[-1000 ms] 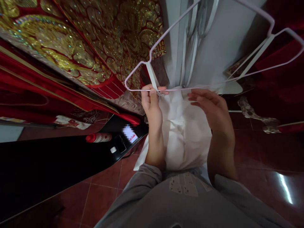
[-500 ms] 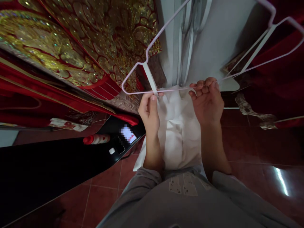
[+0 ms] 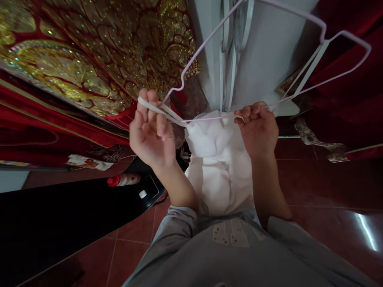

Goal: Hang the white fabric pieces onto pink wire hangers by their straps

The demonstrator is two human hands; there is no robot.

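A thin pale wire hanger (image 3: 299,89) hangs in front of me with a white garment (image 3: 220,167) draped below its bottom bar. My left hand (image 3: 151,133) is raised at the hanger's left end, its fingers closed on a white ribbon strap (image 3: 155,108) that runs from the garment. My right hand (image 3: 259,127) pinches the hanger's bottom bar and the garment's top edge near the middle. A second white strap (image 3: 308,67) is looped over the hanger's right shoulder.
Red and gold embroidered garments (image 3: 89,59) hang at the left. A red velvet one (image 3: 353,103) hangs at the right. A black surface (image 3: 60,215) at lower left carries a red-capped bottle (image 3: 123,180). A white wall or door (image 3: 263,56) stands behind. The floor is dark red tile (image 3: 323,191).
My left hand has pulled the white strap off the hanger's left end and lifted it up and to the left. My right hand moved up from open to pinching the bar.
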